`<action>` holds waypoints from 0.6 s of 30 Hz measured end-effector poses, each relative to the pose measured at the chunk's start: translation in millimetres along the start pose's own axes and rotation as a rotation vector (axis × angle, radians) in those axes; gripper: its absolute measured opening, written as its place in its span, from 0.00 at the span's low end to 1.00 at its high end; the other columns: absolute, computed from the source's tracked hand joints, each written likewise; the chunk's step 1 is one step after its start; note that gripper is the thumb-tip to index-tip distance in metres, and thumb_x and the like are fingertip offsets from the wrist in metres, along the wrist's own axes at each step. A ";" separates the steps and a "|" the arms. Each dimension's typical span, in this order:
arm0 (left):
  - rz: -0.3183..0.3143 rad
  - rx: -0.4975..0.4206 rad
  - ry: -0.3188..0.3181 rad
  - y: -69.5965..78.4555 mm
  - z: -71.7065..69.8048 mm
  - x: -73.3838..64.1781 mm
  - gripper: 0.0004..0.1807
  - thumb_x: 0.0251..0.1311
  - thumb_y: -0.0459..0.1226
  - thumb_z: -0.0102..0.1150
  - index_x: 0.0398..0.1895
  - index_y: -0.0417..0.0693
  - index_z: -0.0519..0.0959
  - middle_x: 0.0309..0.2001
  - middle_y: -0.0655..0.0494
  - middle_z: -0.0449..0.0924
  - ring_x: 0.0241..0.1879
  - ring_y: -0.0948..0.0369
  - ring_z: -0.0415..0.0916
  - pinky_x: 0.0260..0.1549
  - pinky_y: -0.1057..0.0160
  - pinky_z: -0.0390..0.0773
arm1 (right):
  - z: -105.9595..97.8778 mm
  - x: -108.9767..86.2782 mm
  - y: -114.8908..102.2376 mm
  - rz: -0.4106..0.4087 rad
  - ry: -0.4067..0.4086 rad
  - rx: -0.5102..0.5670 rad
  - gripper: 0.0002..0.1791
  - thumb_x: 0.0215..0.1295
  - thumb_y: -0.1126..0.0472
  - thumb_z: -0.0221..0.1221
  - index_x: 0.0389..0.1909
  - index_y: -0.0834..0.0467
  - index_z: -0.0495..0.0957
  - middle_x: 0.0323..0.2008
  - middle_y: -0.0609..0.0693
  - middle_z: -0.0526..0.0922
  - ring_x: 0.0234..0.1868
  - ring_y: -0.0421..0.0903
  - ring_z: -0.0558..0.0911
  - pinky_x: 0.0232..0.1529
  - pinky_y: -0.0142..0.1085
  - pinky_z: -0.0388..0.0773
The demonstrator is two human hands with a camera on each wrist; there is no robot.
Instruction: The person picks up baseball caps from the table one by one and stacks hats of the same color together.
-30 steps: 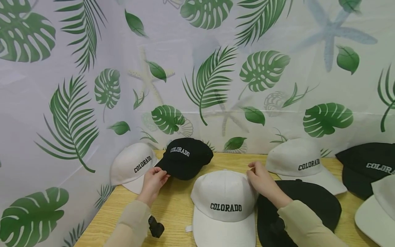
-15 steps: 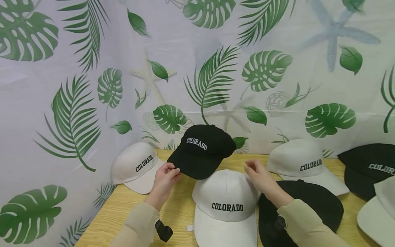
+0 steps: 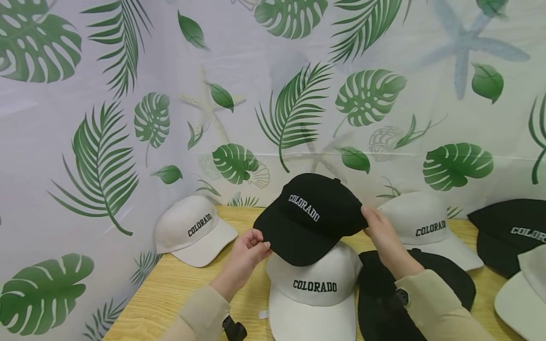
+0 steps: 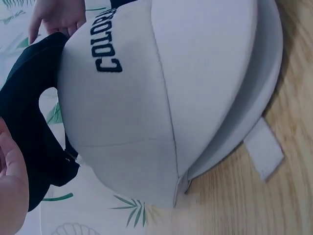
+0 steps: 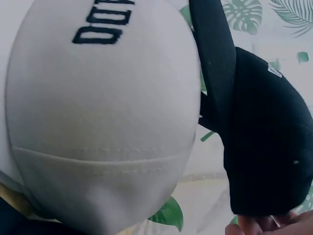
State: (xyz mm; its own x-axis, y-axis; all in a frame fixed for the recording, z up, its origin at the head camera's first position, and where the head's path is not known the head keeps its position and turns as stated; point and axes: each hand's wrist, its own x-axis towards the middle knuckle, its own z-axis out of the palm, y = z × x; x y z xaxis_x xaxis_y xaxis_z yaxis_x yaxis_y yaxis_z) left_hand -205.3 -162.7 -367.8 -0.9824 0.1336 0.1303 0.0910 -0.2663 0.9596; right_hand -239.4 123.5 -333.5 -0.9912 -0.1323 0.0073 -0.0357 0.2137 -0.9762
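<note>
A black baseball cap (image 3: 315, 227) with white COLORADO lettering is held up between both hands, tilted, its brim toward the left. My left hand (image 3: 245, 255) pinches the brim's left corner between thumb and fingers. On the other side my right hand (image 3: 386, 239) grips the lower edge of the crown. Directly below, and partly covered by it in the head view, stands a white COLORADO cap (image 3: 313, 296). Two white brims (image 4: 215, 78) lie one over the other in the left wrist view, so white caps are stacked here. A white tag (image 4: 264, 147) sticks out beside them.
Another white cap (image 3: 187, 232) sits at the table's back left. To the right lie a black cap (image 3: 443, 279) under my right forearm, a white cap (image 3: 426, 222) behind it, and more caps at the edge. A leaf-print cloth (image 3: 307, 94) hangs behind the wooden table (image 3: 149, 298).
My left hand has lifted the black cap from beside the left white cap and carried it right, over the white stack. My right hand, earlier holding nothing, has taken hold of its crown edge.
</note>
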 end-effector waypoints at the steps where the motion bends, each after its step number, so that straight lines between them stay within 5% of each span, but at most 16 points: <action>1: -0.001 0.009 -0.013 -0.5 1.7 -0.7 0.11 0.53 0.20 0.47 0.25 0.45 0.63 0.23 0.55 0.64 0.27 0.64 0.70 0.35 0.66 0.73 | -1.7 -0.1 -0.1 0.000 -0.008 0.008 0.39 0.68 0.43 0.30 0.65 0.70 0.35 0.66 0.65 0.37 0.65 0.60 0.42 0.60 0.51 0.45; 7: -0.001 0.124 -0.076 -2.9 10.6 -5.0 0.11 0.54 0.22 0.49 0.26 0.44 0.63 0.24 0.55 0.65 0.29 0.64 0.71 0.37 0.65 0.74 | -10.9 -2.7 -5.3 0.015 0.007 0.014 0.40 0.67 0.42 0.31 0.65 0.70 0.34 0.66 0.63 0.35 0.65 0.57 0.36 0.61 0.50 0.37; 10: 0.015 0.168 -0.099 -4.1 13.7 -6.9 0.10 0.54 0.22 0.50 0.26 0.42 0.63 0.24 0.55 0.66 0.28 0.64 0.71 0.37 0.65 0.74 | -15.5 -5.7 -7.9 -0.010 0.038 0.002 0.40 0.67 0.42 0.32 0.65 0.71 0.41 0.66 0.64 0.41 0.65 0.58 0.44 0.61 0.50 0.43; 15: 0.032 0.229 -0.136 -5.7 19.9 -10.2 0.08 0.54 0.21 0.51 0.27 0.35 0.62 0.24 0.55 0.67 0.27 0.64 0.70 0.36 0.66 0.74 | -23.3 -11.9 -8.8 -0.197 0.097 -0.079 0.31 0.69 0.47 0.36 0.53 0.72 0.60 0.50 0.64 0.65 0.49 0.50 0.67 0.48 0.38 0.65; 18: 0.015 0.264 -0.157 -6.7 24.8 -12.1 0.08 0.54 0.22 0.52 0.27 0.34 0.62 0.25 0.54 0.67 0.28 0.63 0.70 0.35 0.66 0.74 | -27.4 -15.9 -8.9 -0.342 0.147 -0.124 0.21 0.70 0.53 0.39 0.41 0.71 0.64 0.33 0.55 0.67 0.35 0.42 0.69 0.34 0.31 0.67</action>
State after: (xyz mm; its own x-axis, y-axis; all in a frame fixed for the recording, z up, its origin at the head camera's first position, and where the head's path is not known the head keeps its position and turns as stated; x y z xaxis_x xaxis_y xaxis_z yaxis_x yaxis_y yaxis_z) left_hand -190.0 -138.9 -369.6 -0.9452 0.2831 0.1626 0.1652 -0.0150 0.9862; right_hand -226.8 150.2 -319.0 -0.9267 -0.0784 0.3676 -0.3737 0.2981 -0.8784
